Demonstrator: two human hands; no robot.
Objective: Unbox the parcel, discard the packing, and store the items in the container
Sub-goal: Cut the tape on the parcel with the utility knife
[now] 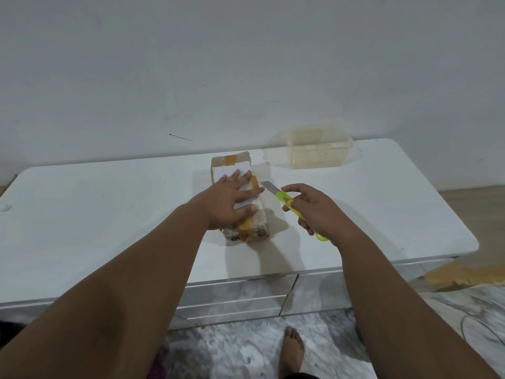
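Left hand (232,199) flat, pressing taped brown cardboard parcel (238,198) | right hand (314,209) grips green box cutter (289,205), blade just right of parcel | parcel's long axis near-far

Brown cardboard parcel (261,218) with white label (232,172) and orange-tan tape strips (230,160), on a white cabinet top (109,214). At three o'clock from it, lime-green utility knife (285,200) with grey blade (269,186); at one o'clock, clear container (318,149) tinted pale yellow.
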